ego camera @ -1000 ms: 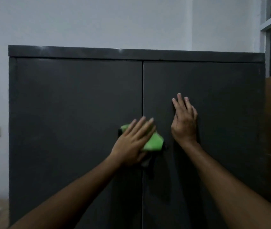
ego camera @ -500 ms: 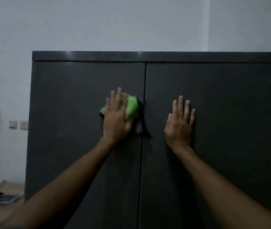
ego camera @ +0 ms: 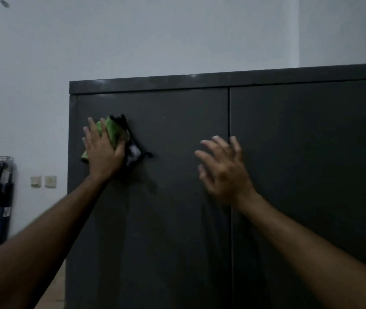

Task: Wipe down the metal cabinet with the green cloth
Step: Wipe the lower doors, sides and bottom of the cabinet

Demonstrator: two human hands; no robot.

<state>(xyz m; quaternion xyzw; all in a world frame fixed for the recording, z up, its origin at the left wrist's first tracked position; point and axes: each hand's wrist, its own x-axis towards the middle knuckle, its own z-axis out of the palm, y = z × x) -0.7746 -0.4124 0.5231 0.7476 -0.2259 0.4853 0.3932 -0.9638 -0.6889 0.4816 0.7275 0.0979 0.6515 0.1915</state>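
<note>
My left hand (ego camera: 105, 152) presses the green cloth (ego camera: 110, 130), flat-fingered, left of frame centre on the metal cabinet (ego camera: 177, 197). Right hand (ego camera: 224, 168) released, blurred, probably off the door. Keep pressure even, overlap strokes.

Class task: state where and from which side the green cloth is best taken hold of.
Grip the green cloth at its bunched upper right part, coming from the front right: the left hand pins its left half flat to the cabinet door, so only that part is free.
</note>
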